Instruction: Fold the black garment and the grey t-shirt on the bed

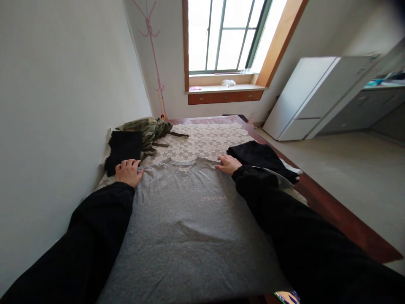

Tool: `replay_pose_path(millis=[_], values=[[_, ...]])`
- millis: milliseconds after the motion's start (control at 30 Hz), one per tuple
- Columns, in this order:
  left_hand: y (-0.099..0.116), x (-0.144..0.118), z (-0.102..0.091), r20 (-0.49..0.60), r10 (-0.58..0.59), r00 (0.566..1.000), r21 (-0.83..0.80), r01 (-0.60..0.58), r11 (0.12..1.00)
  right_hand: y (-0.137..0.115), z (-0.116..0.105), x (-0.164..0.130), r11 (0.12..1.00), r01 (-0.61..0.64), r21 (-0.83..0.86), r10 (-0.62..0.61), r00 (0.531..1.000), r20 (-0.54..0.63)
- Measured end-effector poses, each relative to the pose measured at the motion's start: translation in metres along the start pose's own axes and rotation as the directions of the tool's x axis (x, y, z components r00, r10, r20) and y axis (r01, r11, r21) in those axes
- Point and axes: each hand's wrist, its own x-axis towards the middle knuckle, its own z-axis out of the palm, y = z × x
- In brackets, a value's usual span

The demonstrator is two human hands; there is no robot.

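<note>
You get daylight from the far window (226,36), panes blown out white. Near sleeves go dark, detail lost. Edges bend wide-angle; top right corner looks smudged, maybe vignette.

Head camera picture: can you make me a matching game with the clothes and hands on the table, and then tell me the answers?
Things:
1. grey T-shirt
2. olive green garment
3. left hand
4. right hand

Places:
A. bunched up at the far end of the table, near the wall
B. on the shirt's shoulder, beside the folded black garment by the table edge
C. spread flat, front up, collar away from the person
D. on the shirt's shoulder, beside the black cloth by the wall

Pairs: 1-C, 2-A, 3-D, 4-B
</note>
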Motion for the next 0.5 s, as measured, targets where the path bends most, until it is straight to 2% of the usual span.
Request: replay_pose_path(millis=[200,367,500], values=[[-0.009,0.018,0.000,0.049,0.005,0.999,0.019,-0.006,1.000,0.013,0.006,0.006,0.999,-0.017,-0.027,0.018,0.999,0.037],[-0.014,0.027,-0.008,0.064,-0.090,0.994,0.012,0.089,0.996,0.020,-0.001,0.011,0.999,-0.044,-0.033,0.045,0.998,0.041],[-0.015,0.027,-0.012,0.049,-0.103,0.993,0.037,0.102,0.994,0.018,-0.010,0.017,0.996,-0.060,-0.063,0.061,0.998,0.014]])
